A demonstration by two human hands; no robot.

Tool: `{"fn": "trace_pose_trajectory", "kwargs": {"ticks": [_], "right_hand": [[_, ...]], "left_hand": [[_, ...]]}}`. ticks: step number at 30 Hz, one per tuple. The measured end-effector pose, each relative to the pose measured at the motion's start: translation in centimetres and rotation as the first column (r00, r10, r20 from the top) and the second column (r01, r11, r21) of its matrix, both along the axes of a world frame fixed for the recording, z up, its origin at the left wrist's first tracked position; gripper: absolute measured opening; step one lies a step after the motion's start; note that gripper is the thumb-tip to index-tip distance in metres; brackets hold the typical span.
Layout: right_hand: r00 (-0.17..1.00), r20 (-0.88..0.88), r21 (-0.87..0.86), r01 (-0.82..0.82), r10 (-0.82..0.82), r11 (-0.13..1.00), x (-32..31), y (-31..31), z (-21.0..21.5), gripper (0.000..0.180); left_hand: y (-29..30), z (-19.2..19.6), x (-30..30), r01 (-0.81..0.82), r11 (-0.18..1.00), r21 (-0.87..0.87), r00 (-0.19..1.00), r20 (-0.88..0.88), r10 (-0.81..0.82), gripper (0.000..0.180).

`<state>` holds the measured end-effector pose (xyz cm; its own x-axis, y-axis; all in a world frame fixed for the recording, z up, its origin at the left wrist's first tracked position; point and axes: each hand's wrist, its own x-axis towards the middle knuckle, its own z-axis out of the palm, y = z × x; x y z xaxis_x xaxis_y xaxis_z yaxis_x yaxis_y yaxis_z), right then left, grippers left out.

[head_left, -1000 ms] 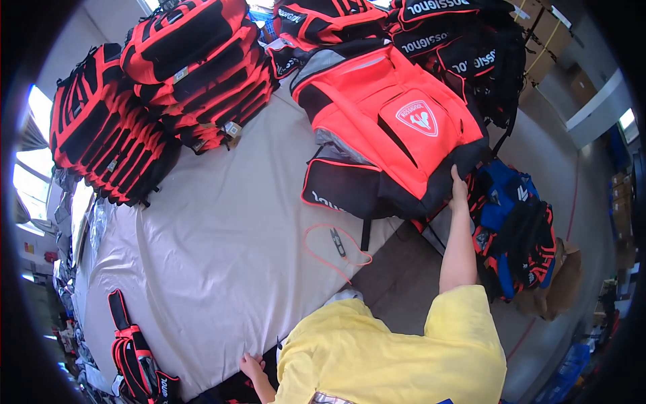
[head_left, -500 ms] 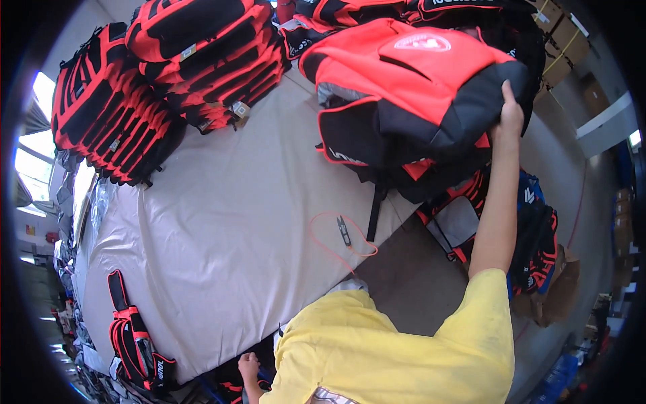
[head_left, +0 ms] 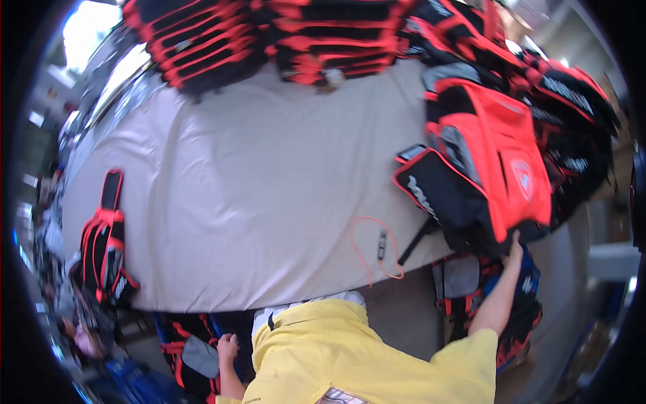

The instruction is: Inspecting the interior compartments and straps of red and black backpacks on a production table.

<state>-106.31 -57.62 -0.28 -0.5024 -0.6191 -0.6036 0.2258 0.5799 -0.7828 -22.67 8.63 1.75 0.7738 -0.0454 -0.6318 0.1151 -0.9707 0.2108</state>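
Observation:
A red and black backpack lies on the right part of the table, its dark base toward me. My right hand grips the corner of that base; the fingers under it are hidden. A black flap with red edging hangs off the bag's left side. My left hand is low beside my body, fingers curled, with nothing visible in them. Close by it is a black and red bag with a grey panel, below the table edge. Small black thread snips with an orange cord lie on the cloth near the front edge.
Stacked black and red backpacks line the far side of the pale cloth-covered table. More bags crowd the right end. A small black and red bag lies at the left. Another bag is below the table by my right arm.
The backpack has come down from its raised, tilted position and lies flatter, with my right hand still on its base. My view has shifted, showing more of the near side and the bag by my left hand.

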Motion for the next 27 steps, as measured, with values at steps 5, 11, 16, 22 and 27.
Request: {"fn": "trace_pose_trajectory", "kwargs": {"ticks": [5,11,16,22,27], "right_hand": [[0.693,0.625,-0.096,-0.39,0.36,0.916,9.6,-2.3,2.9,0.069],[0.516,0.175,-0.03,-0.848,0.838,0.529,32.5,-2.7,3.6,0.062],[0.371,-0.316,0.058,-0.911,0.873,0.408,41.1,7.3,5.1,0.057],[0.164,-0.77,0.189,-0.865,0.617,0.465,51.5,24.8,3.2,0.051],[-0.142,-0.941,0.309,-0.731,0.308,0.608,54.9,34.9,4.5,0.048]], "left_hand": [[2.5,-0.2,1.5,0.26,0.964,0.06,0.963,0.054,-0.263,0.045],[3.2,0.3,8.3,-0.163,0.986,-0.039,0.981,0.097,0.166,0.043],[8.8,-0.8,23.8,-0.353,0.913,-0.202,0.866,0.299,0.401,0.038],[16.9,7.2,49.4,-0.442,0.871,-0.213,0.715,0.502,0.486,0.044],[26.6,8.7,67.3,-0.508,0.675,-0.536,0.158,0.712,0.684,0.082]]}}
